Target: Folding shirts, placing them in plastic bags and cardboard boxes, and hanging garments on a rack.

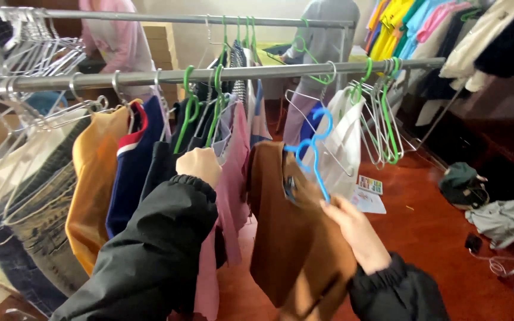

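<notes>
A brown garment on a blue hanger is held up beside a crowded clothes rail.

At lower centre, the right hand (357,233) grips the brown garment (295,238) where the blue hanger (313,145) enters it, keeping it clear of the floor. The left hand (199,166), closed into a fist, pushes among the hung clothes, seemingly to part them. The metal rail (150,76) across the frame carries a mustard top (93,178), a pink garment (233,178) and green hangers (382,113).
</notes>
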